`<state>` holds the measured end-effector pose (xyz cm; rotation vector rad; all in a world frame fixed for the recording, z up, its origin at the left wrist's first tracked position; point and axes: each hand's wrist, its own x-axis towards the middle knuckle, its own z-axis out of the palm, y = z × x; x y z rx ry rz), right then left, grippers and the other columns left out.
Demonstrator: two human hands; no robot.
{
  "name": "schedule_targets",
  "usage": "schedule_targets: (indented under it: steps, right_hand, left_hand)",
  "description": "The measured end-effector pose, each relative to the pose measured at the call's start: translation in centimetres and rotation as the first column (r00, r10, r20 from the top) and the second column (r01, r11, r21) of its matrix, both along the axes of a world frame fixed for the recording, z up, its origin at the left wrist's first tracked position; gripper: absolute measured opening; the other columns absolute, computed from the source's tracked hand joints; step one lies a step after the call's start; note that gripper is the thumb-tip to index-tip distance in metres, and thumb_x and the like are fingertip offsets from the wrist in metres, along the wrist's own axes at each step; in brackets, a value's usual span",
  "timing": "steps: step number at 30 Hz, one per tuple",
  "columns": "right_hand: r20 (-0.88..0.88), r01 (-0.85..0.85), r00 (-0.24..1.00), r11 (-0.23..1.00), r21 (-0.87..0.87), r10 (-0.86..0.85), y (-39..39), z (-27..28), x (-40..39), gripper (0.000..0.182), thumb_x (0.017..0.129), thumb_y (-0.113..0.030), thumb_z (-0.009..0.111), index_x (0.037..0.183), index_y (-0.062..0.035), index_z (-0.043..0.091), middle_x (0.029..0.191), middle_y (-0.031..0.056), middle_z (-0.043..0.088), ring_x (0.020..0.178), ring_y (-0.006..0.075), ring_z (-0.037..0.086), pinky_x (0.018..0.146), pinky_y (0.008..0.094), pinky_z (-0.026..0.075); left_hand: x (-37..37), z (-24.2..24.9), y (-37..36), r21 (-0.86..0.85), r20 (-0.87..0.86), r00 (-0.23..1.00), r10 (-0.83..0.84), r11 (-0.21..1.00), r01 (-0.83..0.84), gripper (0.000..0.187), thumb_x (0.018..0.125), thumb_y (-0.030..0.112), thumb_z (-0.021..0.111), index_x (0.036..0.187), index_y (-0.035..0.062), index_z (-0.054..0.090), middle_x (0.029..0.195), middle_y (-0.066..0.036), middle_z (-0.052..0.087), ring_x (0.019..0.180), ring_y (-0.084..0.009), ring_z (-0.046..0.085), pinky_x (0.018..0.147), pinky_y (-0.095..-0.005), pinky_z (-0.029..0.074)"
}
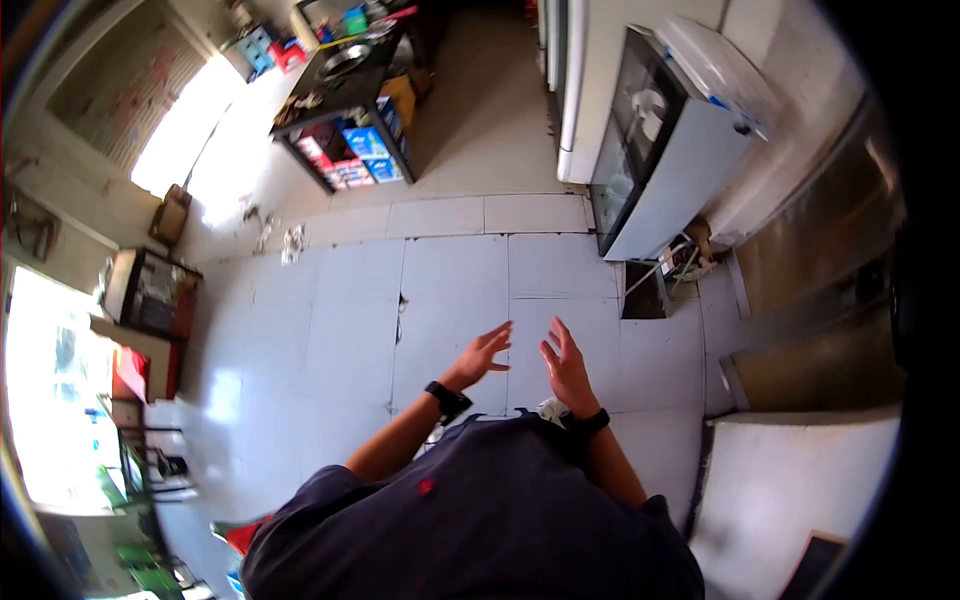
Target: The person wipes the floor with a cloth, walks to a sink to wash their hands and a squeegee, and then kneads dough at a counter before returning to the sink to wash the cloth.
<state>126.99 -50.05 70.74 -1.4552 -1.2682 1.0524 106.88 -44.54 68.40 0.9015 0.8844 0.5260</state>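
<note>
Both hands are held out in front of my body, above the pale tiled floor (455, 300). My left hand (482, 358) has its fingers apart and holds nothing. A black band with a watch-like face (449, 402) is on that wrist. To its right, my right hand (565, 368) is also empty, its thumb and fingers spread. Another black band (588, 424) circles the right wrist. A gap separates the hands, and neither touches any object. Below them is my dark shirt (480, 500) with a small red mark.
A glass-fronted cabinet (650, 150) stands at the upper right, beside a floor opening (643, 292). A dark table (350, 95) with boxes beneath is at the upper left. Shelving (150, 290) lines the left wall. A white counter (790, 490) is at the lower right.
</note>
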Motion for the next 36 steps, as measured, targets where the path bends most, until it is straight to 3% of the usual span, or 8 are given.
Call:
schedule_targets:
  steps: [3, 4, 8, 11, 18, 24, 27, 36]
  right_hand:
    - [-0.115, -0.233, 0.962, 0.963, 0.138, 0.249, 2.2, 4.4, 2.5, 0.07, 0.1, -0.026, 0.045, 0.149, -0.0027, 0.002, 0.154, 0.0244, 0.008, 0.143, 0.0353, 0.015, 0.109, 0.0395, 0.028]
    - [0.146, -0.252, 0.965, 0.919, 0.303, 0.217, 2.9, 4.9, 3.1, 0.066, 0.101, -0.024, 0.041, 0.15, -0.0043, 0.001, 0.154, 0.0268, 0.004, 0.143, 0.0389, 0.008, 0.114, 0.0436, 0.015]
    - [-0.032, -0.178, 0.981, 0.952, 0.248, 0.192, 6.8, 6.7, 6.1, 0.061, 0.101, -0.03, 0.034, 0.151, -0.0081, 0.005, 0.153, 0.0284, 0.002, 0.143, 0.0415, 0.001, 0.114, 0.0476, 0.009]
    - [0.261, -0.115, 0.965, 0.949, 0.294, 0.036, 8.2, 7.0, 5.8, 0.062, 0.102, -0.035, 0.027, 0.149, -0.0024, 0.004, 0.156, 0.0199, -0.005, 0.144, 0.0358, -0.005, 0.115, 0.0459, 0.004]
    - [0.143, 0.241, 0.946, 0.926, 0.289, -0.291, 12.8, 7.1, 13.4, 0.067, 0.1, -0.039, 0.03, 0.148, 0.001, 0.005, 0.153, 0.0287, -0.001, 0.142, 0.0437, -0.004, 0.114, 0.0506, 0.002]
    - [0.284, 0.554, 0.626, 0.671, 0.493, -0.726, 13.9, 7.4, 16.9, 0.081, 0.095, -0.051, 0.034, 0.146, 0.0063, 0.008, 0.152, 0.0303, 0.002, 0.141, 0.0474, -0.001, 0.114, 0.0503, 0.004]
    - [0.657, 0.394, 0.54, 0.848, 0.354, -0.525, 10.6, 10.1, 26.9, 0.087, 0.09, -0.052, 0.044, 0.145, 0.0081, 0.013, 0.151, 0.0304, 0.012, 0.142, 0.0445, 0.005, 0.114, 0.0515, 0.005]
    - [0.666, 0.379, 0.512, 0.838, 0.392, -0.543, 7.3, 12.7, 48.5, 0.092, 0.086, -0.06, 0.047, 0.141, 0.0104, 0.024, 0.149, 0.028, 0.022, 0.141, 0.0401, 0.018, 0.114, 0.0493, 0.012]
  left_hand:
    - [8.1, 4.6, 1.7, -0.001, 0.212, 0.961, -0.178, 0.983, 0.182, 0.065, 0.1, 0.05, 0.031, 0.152, 0.0212, 0.004, 0.158, -0.005, 0.003, 0.144, -0.0261, 0.012, 0.107, -0.0517, 0.032]
    - [10.7, 5.0, 1.9, 0.05, 0.274, 0.949, -0.155, 0.988, 0.147, 0.065, 0.1, 0.05, 0.029, 0.152, 0.0211, 0.002, 0.158, -0.004, 0.001, 0.144, -0.0257, 0.009, 0.11, -0.0522, 0.024]
    - [15.3, 6.6, 4.7, 0.337, 0.282, 0.946, -0.161, 0.94, 0.059, 0.07, 0.098, 0.056, 0.026, 0.152, 0.0186, -0.001, 0.158, -0.006, 0.001, 0.145, -0.0276, 0.006, 0.113, -0.0537, 0.013]
    - [16.7, 8.7, 7.7, 0.116, 0.373, 0.916, -0.149, 0.987, 0.113, 0.071, 0.098, 0.057, 0.024, 0.152, 0.0181, 0.001, 0.158, -0.007, 0.001, 0.145, -0.0269, 0.003, 0.113, -0.0528, 0.012]
    - [23.6, 8.9, 12.6, 0.071, 0.501, 0.765, -0.405, 0.9, 0.43, 0.074, 0.098, 0.057, 0.022, 0.151, 0.0081, 0.007, 0.157, -0.009, 0.01, 0.144, -0.0209, 0.011, 0.116, -0.0368, 0.01]
    - [35.9, 9.9, 16.8, 0.065, 0.615, 0.605, -0.507, 0.796, 0.602, 0.076, 0.097, 0.058, 0.02, 0.15, 0.0046, 0.009, 0.156, -0.011, 0.015, 0.143, -0.0211, 0.015, 0.116, -0.0341, 0.01]
    - [40.3, 13.7, 15.7, 0.038, 0.695, 0.453, -0.559, 0.657, 0.753, 0.085, 0.093, 0.065, 0.021, 0.149, 0.0021, 0.01, 0.155, -0.012, 0.017, 0.143, -0.021, 0.017, 0.116, -0.0335, 0.01]
    - [62.1, 16.6, 13.5, -0.187, 0.773, 0.462, -0.435, 0.539, 0.821, 0.098, 0.087, 0.073, 0.018, 0.147, -0.0038, 0.009, 0.155, -0.019, 0.011, 0.144, -0.0282, 0.013, 0.117, -0.0394, 0.008]
